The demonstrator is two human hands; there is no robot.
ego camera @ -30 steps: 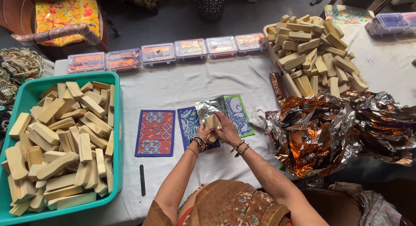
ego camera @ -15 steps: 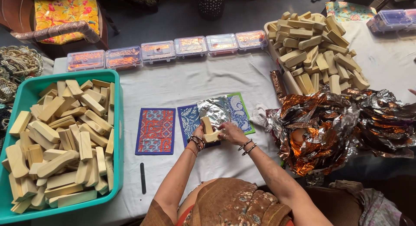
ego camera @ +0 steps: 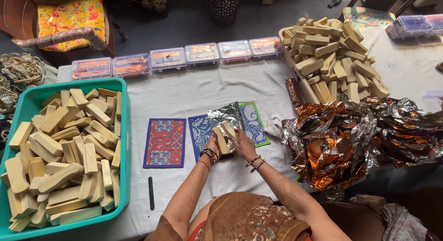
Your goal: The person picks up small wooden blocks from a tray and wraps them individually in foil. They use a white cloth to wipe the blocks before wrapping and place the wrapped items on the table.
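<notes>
My left hand [ego camera: 212, 147] and my right hand [ego camera: 242, 144] are together at the middle of the white-covered table [ego camera: 203, 91]. Between them they hold two pale wooden blocks [ego camera: 224, 135] upright over a sheet of silver foil [ego camera: 224, 116]. The foil lies on a blue patterned mat [ego camera: 199, 132] and a green-edged mat [ego camera: 253, 123]. A red-and-blue patterned mat [ego camera: 165, 142] lies just left of my left hand. Both wrists carry bangles.
A teal tub [ego camera: 27, 105] full of wooden blocks stands at the left. A heap of blocks [ego camera: 334, 61] sits back right. Crumpled copper foil [ego camera: 364, 135] lies right. Several clear lidded boxes [ego camera: 177, 58] line the far edge. A dark thin tool [ego camera: 151, 199] lies near the front.
The hands have shifted slightly right and toward me over the foil. One block was in hand earlier; now two stand side by side between the hands.
</notes>
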